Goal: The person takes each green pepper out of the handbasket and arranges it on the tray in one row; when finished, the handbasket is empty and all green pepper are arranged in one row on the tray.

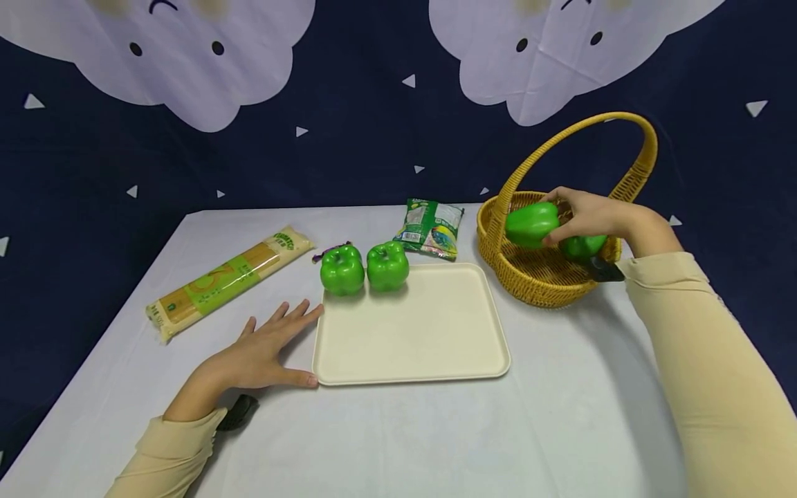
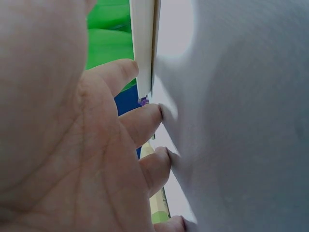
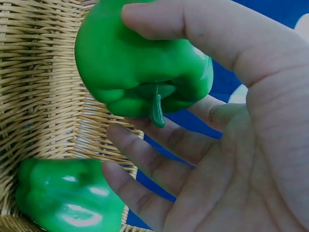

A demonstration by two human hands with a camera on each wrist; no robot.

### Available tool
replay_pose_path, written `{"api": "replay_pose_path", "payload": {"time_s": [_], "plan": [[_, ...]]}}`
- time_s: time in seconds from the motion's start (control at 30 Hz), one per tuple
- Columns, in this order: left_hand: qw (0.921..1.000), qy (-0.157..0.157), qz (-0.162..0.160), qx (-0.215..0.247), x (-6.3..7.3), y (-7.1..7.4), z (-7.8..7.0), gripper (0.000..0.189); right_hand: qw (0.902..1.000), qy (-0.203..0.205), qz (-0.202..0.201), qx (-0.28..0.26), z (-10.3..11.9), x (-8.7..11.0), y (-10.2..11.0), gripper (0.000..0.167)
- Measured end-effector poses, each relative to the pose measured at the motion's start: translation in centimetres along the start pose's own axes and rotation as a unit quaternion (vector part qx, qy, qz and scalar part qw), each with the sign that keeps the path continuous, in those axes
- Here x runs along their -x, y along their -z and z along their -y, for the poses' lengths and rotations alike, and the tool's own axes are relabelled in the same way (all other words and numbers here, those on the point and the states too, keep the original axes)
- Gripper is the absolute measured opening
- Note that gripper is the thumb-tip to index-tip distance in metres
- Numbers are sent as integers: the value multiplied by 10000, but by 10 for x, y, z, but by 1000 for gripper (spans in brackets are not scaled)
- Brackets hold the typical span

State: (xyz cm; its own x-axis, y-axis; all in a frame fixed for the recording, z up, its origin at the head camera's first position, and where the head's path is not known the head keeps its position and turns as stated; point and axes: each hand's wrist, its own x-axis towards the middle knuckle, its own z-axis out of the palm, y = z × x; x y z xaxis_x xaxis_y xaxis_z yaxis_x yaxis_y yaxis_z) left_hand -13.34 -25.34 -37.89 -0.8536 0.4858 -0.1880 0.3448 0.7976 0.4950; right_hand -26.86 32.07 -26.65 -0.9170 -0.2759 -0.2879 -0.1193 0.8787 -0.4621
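Observation:
At the wicker basket point(image 1: 542, 290), my right hand point(image 1: 591, 211) pinches a green bell pepper point(image 1: 532, 225) between thumb and fingers. In the right wrist view the held pepper point(image 3: 140, 63) has its stem toward the palm. Another green bell pepper point(image 3: 72, 195) lies in the basket below the fingers. My left hand point(image 1: 264, 349) is spread on the table, its thumb and a fingertip touching the left edge of the cream tray point(image 1: 417, 339). Two green bell peppers point(image 1: 342, 271) point(image 1: 388, 267) sit side by side at the tray's back left.
A long noodle packet point(image 1: 230, 280) lies at the left of the white table point(image 1: 436, 436). Behind the tray lie a green snack bag point(image 1: 429, 229) and a small purple-wrapped item point(image 1: 330, 252), partly hidden by a pepper. The basket's tall handle point(image 1: 579, 128) arches above the right hand.

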Motion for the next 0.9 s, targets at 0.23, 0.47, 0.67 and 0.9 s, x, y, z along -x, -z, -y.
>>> {"api": "replay_pose_path", "payload": {"time_s": [0.23,0.47,0.67,0.9], "plan": [[10000,41,2,-25,-1,-1,0,122,9998,87,-128,-118,1,14,5,89],[10000,39,26,19,0,0,0,121,9992,234,-291,-129,2,25,7,84],[10000,52,8,-7,-1,-1,0,122,9984,377,-397,-138,7,36,8,85],[10000,28,13,-23,-1,-1,1,122,9976,386,-568,-66,12,46,8,82]]}}
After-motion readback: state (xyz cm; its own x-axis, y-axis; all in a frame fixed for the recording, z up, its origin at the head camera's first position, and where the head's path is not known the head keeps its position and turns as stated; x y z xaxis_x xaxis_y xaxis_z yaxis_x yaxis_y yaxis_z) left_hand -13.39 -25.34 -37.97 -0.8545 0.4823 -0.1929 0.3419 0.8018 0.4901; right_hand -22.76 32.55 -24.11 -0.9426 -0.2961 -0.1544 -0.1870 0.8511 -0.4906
